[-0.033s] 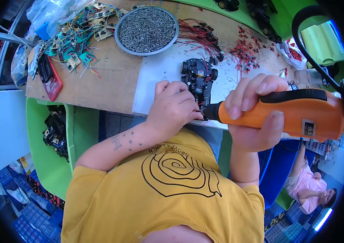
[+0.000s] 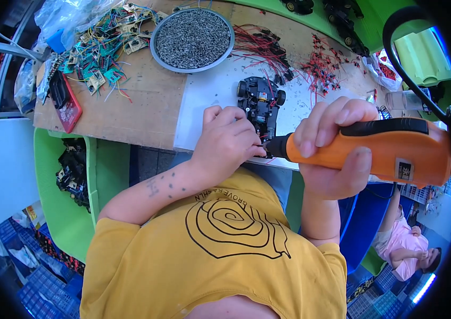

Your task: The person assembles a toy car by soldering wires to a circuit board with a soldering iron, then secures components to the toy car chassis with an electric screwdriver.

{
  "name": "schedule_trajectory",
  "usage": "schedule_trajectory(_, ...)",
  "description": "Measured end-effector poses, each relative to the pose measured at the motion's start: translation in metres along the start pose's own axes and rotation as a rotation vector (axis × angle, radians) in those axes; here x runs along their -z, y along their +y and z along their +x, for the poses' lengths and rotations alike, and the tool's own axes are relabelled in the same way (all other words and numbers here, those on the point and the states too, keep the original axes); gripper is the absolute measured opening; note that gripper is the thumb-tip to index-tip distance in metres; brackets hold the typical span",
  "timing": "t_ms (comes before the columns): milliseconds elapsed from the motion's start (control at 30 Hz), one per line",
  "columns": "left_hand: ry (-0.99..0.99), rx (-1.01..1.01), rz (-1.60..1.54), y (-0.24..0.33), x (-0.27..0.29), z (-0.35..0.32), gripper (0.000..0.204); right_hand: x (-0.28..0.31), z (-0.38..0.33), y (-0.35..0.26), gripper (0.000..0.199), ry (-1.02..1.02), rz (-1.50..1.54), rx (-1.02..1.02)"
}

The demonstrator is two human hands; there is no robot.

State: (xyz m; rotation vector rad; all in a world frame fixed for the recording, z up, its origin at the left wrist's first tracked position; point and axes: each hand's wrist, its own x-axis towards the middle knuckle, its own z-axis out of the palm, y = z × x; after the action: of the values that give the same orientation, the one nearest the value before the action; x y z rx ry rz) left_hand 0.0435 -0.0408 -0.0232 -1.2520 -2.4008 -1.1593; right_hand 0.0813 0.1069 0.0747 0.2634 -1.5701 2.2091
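Observation:
A black toy car chassis (image 2: 260, 98) with small wheels lies on the white sheet near the bench's front edge. My left hand (image 2: 228, 133) is closed on the chassis's near left side, its fingertips beside the tool tip. In my right hand (image 2: 337, 143) is an orange electric screwdriver (image 2: 379, 151) with a black trigger strip, lying nearly level. The screwdriver's dark nose meets the near end of the chassis, close to my left fingers. The bit's very tip and any screw under it are hidden.
Beyond the chassis stands a round metal dish (image 2: 192, 40) full of small screws. Wired circuit boards (image 2: 98, 61) are heaped left of it, red-wired parts (image 2: 324, 64) to its right. A red phone-like slab (image 2: 70, 114) lies far left. Green bins (image 2: 92, 175) hold more chassis. Another person (image 2: 409, 242) is at lower right.

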Motion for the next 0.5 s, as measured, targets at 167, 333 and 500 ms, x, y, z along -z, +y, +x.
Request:
schedule_trajectory(167,-0.030,0.050,-0.028,-0.002,0.001,-0.003,0.028,0.001,-0.001,0.002,0.042,-0.015,-0.050,0.012)
schedule_trajectory(333,-0.040,0.108,-0.007,-0.002,0.006,-0.001,0.043,0.006,-0.003,0.009,0.041,0.023,-0.071,0.039)
schedule_trajectory(500,-0.062,0.136,-0.051,-0.004,0.004,-0.002,0.044,0.005,-0.003,0.016,0.041,0.038,-0.106,0.038)
